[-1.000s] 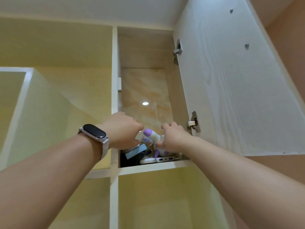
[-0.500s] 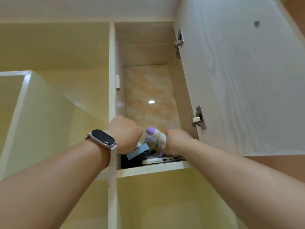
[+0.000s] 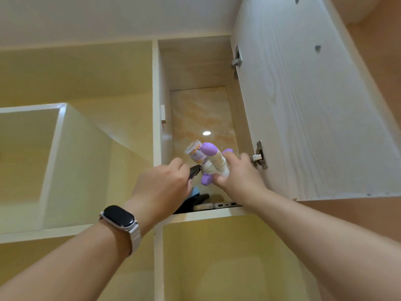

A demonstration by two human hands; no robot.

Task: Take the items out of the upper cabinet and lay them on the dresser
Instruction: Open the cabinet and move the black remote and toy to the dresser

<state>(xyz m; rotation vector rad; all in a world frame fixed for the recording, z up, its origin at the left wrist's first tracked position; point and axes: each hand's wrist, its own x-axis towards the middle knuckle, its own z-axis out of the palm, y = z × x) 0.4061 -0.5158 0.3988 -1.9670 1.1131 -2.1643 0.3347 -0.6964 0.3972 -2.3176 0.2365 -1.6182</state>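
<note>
My right hand (image 3: 238, 178) grips a white-and-purple toy (image 3: 218, 162) just above the cabinet (image 3: 195, 61) shelf, beside the open door (image 3: 314, 116). My left hand (image 3: 162, 187) is curled round a black item (image 3: 193, 171); a small bottle (image 3: 195, 152) sticks up between the hands, and I cannot tell which carries it. A black pouch (image 3: 191, 204) and two power banks (image 3: 226, 205) lie at the shelf's front edge.

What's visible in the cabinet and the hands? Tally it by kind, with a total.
Toy: 1
Bottle: 1
Black items: 2
Blue item: 1
Flat devices: 2
Total: 7
</note>
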